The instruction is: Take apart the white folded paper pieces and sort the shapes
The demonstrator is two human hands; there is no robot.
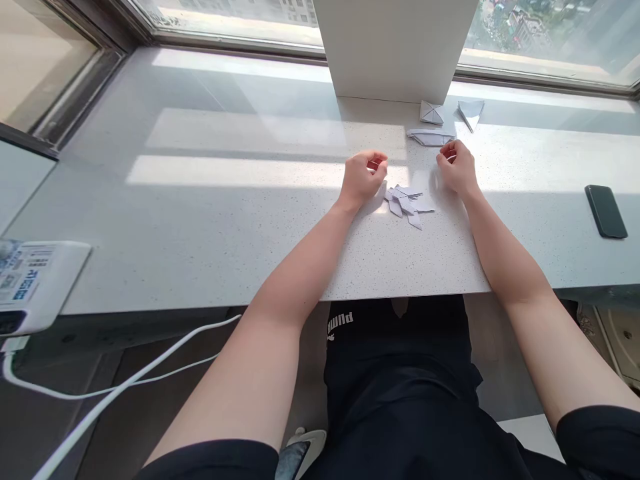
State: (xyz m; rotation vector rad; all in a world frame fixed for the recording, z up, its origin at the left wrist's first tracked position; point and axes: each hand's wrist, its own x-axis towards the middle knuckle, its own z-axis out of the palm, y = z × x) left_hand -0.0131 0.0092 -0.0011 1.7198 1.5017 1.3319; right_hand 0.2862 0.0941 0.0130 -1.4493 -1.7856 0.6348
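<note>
My left hand (364,177) is over the white sill with its fingers curled in toward the thumb, and nothing shows in it. Just right of it lies a small loose pile of folded white paper pieces (406,202), with pointed ends sticking out. My right hand (459,169) is also curled, beyond the pile to the right, and no object shows in its fingers. Its knuckles are at the right end of a long folded paper piece (430,137); whether they touch is unclear. Behind that are a folded paper square (431,113) and a folded paper triangle (471,115).
A white pillar (395,50) rises at the back between windows. A dark phone (606,211) lies at the right. At the left edge, a white box-like device (45,280) with labels sits near white cables (145,360) that hang before the sill's front edge.
</note>
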